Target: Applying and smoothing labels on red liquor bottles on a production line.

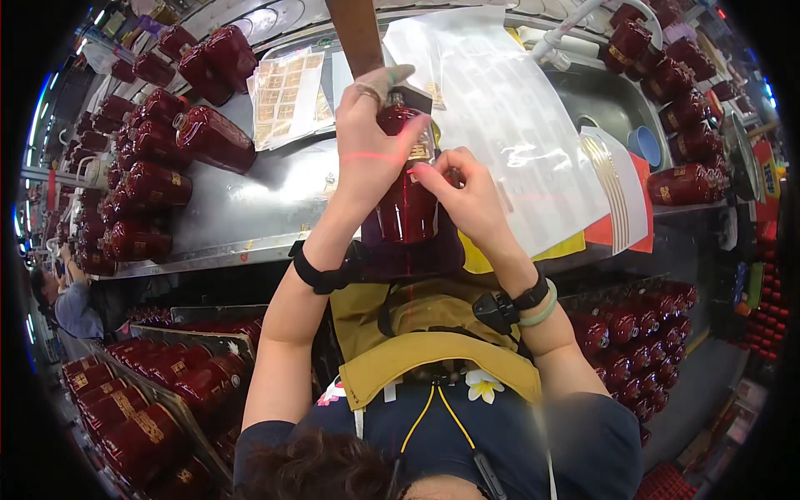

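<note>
A glossy dark red bottle (406,210) lies in front of me at the bench edge, its neck pointing away, on a dark purple pad (412,257). My left hand (371,142) grips its upper part, thumb along the side; the fingertips seem to wear pale covers. On the bottle's face is a gold label (423,152), partly hidden by my fingers. The right hand (468,193) is closed in a pinch just below that label, thumb tip against the bottle; anything held there is too small to make out. Red laser lines cross the bottle and my left hand.
Several red bottles (215,140) crowd the bench's left side, beside gold label sheets (287,98). Translucent sheeting (500,125) covers the right, near a sink (607,104) and a strip of gold labels (607,187). A brown post (357,37) rises ahead. Bottle crates (179,358) stand below.
</note>
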